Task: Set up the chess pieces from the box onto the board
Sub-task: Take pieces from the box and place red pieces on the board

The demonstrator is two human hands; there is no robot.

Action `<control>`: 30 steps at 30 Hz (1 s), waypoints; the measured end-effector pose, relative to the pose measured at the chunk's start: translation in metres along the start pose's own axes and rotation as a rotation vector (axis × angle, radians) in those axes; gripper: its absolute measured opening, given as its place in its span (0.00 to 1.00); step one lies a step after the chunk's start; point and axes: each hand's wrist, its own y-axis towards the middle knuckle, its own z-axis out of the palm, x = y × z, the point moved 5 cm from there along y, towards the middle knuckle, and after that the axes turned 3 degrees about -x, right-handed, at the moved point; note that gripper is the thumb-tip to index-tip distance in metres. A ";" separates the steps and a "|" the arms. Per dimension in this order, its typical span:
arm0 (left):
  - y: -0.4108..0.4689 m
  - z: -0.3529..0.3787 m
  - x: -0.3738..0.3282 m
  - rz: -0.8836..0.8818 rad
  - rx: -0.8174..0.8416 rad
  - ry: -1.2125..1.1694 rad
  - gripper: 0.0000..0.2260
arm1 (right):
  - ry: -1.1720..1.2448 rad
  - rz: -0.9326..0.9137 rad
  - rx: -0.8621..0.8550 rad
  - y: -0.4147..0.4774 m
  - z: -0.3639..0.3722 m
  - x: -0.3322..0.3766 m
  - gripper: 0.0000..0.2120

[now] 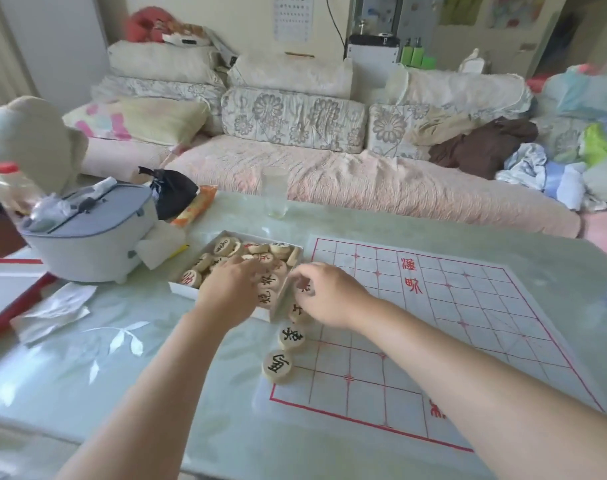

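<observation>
A white box [226, 235] full of round wooden chess pieces [222, 244] sits on the table left of a paper board [433, 323] with red grid lines. My left hand [231, 289] reaches into the box, fingers among the pieces; whether it holds one is hidden. My right hand [324, 294] is at the board's left edge beside the box wall, its fingers curled round a black-lettered piece [304, 285]. Below it along that edge lie three black-lettered pieces, one partly hidden [297, 310], then a second [291, 337] and a third [278, 366].
A grey-white appliance [87, 237] stands at the back left, with a black bag [172, 192], an orange packet [194, 206] and a clear glass [275, 197] behind the box. Crumpled tissue [53, 313] lies at the left. A sofa with cushions and clothes runs behind the table.
</observation>
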 end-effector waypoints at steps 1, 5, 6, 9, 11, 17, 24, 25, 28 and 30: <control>-0.001 -0.002 0.015 -0.030 -0.001 -0.005 0.16 | -0.010 -0.005 0.013 0.012 0.007 0.009 0.16; -0.003 -0.003 0.050 -0.107 -0.012 -0.117 0.19 | -0.097 -0.058 0.086 0.053 0.033 0.038 0.18; -0.003 -0.003 0.055 -0.108 -0.020 -0.128 0.19 | -0.115 -0.083 0.103 0.061 0.039 0.045 0.18; -0.003 -0.002 0.060 -0.105 -0.023 -0.111 0.20 | -0.234 -0.154 0.166 0.078 0.056 0.061 0.17; -0.003 -0.001 0.061 -0.138 -0.015 -0.150 0.20 | -0.309 -0.157 0.197 0.085 0.062 0.065 0.12; 0.001 0.002 0.054 -0.150 0.001 -0.180 0.17 | -0.346 -0.155 0.261 0.088 0.057 0.062 0.10; 0.001 -0.007 0.037 -0.182 0.032 -0.326 0.19 | -0.062 -0.072 0.062 0.072 0.044 0.049 0.20; 0.001 -0.009 0.037 -0.206 0.028 -0.380 0.19 | 0.000 -0.076 0.037 0.071 0.045 0.049 0.21; 0.002 -0.012 0.045 -0.306 -0.010 -0.517 0.18 | 0.075 -0.095 0.016 0.073 0.048 0.051 0.21; 0.001 -0.018 0.055 -0.348 -0.051 -0.517 0.18 | 0.051 -0.077 0.003 0.082 0.047 0.051 0.21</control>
